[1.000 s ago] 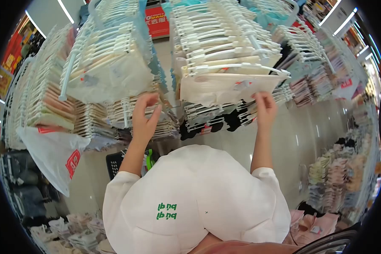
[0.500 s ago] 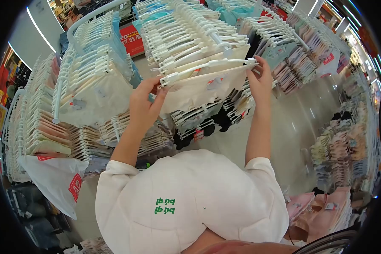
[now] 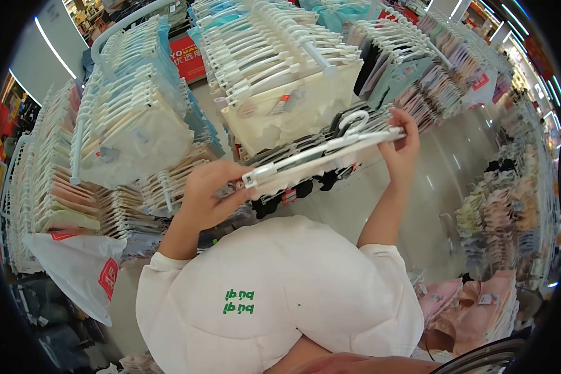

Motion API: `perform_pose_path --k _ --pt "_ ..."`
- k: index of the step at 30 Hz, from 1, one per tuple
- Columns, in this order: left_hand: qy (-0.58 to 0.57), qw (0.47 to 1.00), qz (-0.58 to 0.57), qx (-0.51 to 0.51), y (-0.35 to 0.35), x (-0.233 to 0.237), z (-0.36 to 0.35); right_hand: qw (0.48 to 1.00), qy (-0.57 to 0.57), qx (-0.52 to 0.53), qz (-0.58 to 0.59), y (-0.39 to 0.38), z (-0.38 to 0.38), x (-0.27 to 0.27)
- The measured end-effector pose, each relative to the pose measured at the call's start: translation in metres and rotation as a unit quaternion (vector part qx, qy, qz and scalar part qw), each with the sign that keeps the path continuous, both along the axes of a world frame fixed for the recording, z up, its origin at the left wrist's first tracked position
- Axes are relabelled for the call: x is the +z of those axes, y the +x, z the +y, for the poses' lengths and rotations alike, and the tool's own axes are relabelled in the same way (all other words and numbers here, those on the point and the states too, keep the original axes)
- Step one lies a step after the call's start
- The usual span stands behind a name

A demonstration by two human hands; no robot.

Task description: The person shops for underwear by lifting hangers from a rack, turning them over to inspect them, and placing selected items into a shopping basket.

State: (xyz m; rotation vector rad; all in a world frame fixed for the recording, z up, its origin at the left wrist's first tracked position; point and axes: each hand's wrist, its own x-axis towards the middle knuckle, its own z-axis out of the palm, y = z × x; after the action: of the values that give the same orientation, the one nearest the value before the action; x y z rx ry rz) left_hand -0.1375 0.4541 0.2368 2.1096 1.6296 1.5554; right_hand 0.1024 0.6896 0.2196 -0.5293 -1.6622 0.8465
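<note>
Left hand point(image 3: 209, 190) curled round one end of a single white hanger point(image 3: 324, 151), right hand point(image 3: 402, 146) pinching the other end. Held slanted between both hands, clear of the crowded racks point(image 3: 268, 50).

Held edge-on, the garment point(image 3: 293, 181) under the white hanger point(image 3: 324, 151) barely shows; fingertips of the left hand point(image 3: 209, 193) hide behind its clip, rack tags point(image 3: 282, 103) unreadable

red sign point(image 3: 186, 55) reads "优选" (partly hidden); white shirt point(image 3: 274, 274), green "ib pq".
</note>
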Motion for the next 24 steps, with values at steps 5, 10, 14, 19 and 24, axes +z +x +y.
perform_pose_path --k 5,10,14,19,24 --pt "-0.038 0.997 0.027 -0.055 -0.009 -0.005 -0.004 0.985 0.08 0.015 -0.154 0.025 -0.022 0.012" --pt "0.137 0.983 -0.078 0.091 -0.027 -0.001 0.031 0.999 0.014 0.004 -0.035 0.043 -0.016 -0.01" --pt "0.114 0.947 0.118 0.275 -0.036 0.006 0.062 0.999 -0.018 -0.014 -0.029 0.05 -0.014 -0.017" --pt "0.083 0.944 0.128 0.293 -0.03 0.001 0.074 1.0 -0.019 -0.022 -0.005 0.063 -0.01 -0.03" --pt "0.053 0.955 0.105 0.271 -0.028 -0.002 0.076 0.998 -0.05 -0.033 0.004 0.064 -0.014 -0.034"
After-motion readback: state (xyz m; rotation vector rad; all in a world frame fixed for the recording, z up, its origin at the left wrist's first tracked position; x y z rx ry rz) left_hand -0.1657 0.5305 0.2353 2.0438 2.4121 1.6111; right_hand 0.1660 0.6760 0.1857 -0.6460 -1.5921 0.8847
